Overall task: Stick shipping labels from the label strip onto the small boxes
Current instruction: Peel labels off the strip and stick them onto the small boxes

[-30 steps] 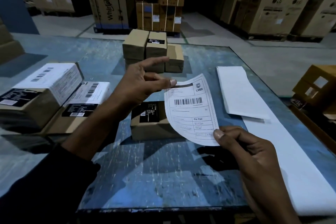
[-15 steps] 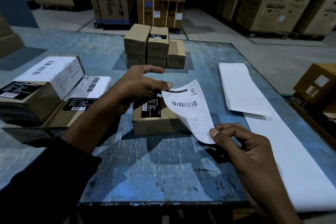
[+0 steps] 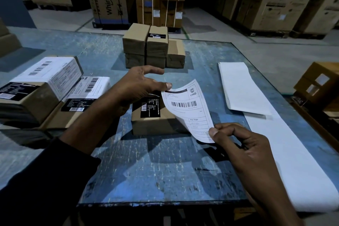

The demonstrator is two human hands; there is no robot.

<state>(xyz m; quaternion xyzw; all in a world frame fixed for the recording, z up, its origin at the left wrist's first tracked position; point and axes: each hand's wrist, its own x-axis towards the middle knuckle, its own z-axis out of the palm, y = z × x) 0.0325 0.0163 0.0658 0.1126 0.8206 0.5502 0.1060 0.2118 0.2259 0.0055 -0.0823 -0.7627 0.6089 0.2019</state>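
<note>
Label [image 3: 187,108] pinched at its far corner by left hand [image 3: 139,86] and near corner by right hand [image 3: 236,143], long axis slanting over the small box [image 3: 156,115] just below-left.

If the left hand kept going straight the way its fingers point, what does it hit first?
The left hand points right and slightly away, so it would likely meet the shipping label it already pinches, then the white label strip. Depth is unclear; it might pass above the strip.

bare table [image 3: 156,174] lies open at the near middle. labelled boxes [image 3: 42,86] block the left, a stack of small boxes [image 3: 152,47] the far middle, the label strip [image 3: 275,134] the right.
</note>
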